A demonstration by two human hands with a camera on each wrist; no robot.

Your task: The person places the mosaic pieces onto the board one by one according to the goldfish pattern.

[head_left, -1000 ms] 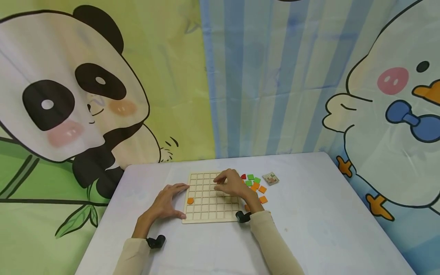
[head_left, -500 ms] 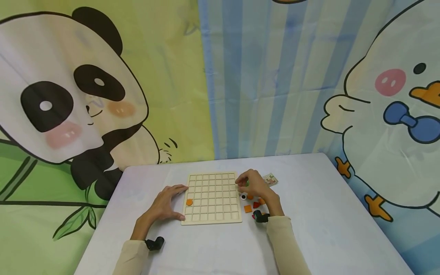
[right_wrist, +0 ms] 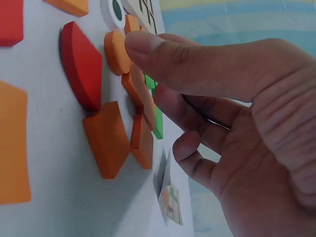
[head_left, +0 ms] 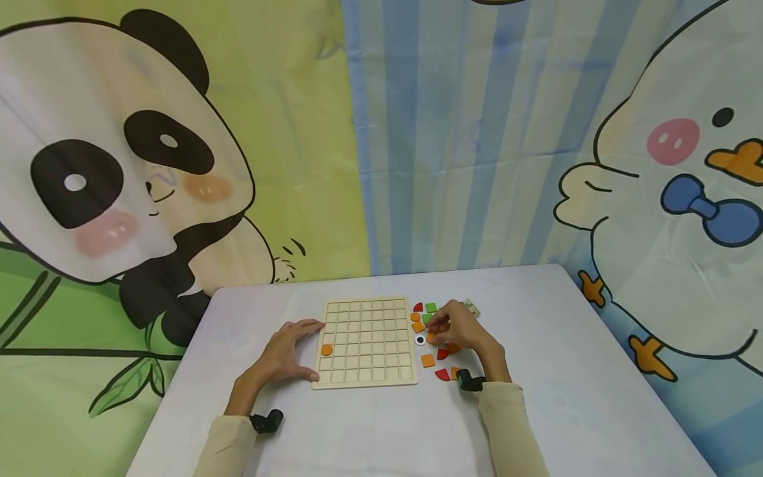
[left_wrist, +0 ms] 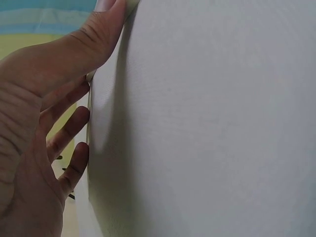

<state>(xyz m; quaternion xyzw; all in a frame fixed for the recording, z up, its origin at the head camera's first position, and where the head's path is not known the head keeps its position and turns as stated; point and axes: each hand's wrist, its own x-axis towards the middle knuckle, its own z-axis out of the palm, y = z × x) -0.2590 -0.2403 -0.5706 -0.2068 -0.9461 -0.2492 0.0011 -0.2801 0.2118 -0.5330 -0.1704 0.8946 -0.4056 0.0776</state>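
Observation:
A pale wooden grid board (head_left: 369,344) lies on the table, with an orange round piece (head_left: 326,350) in a cell near its left edge. My left hand (head_left: 283,354) rests at that edge, thumb and fingers spread apart along it; the left wrist view shows the thumb (left_wrist: 106,34) near one corner. Over loose pieces right of the board is my right hand (head_left: 461,327), fingers loosely bent. In the right wrist view, its thumb tip (right_wrist: 143,42) is close to an orange round piece (right_wrist: 116,52); the index fingertip is hidden, and no held piece shows.
Several orange pieces (head_left: 428,360), red pieces (head_left: 442,375) and green pieces (head_left: 431,307) lie right of the board, with a white disc with a dark centre (head_left: 420,340). Behind the right hand lies a small patterned card (head_left: 473,307). A printed curtain (head_left: 441,132) hangs behind the white table (head_left: 357,430).
My right hand has moved right from above the board to the loose pieces, uncovering the board's right side. The left hand has stayed at the board's left edge.

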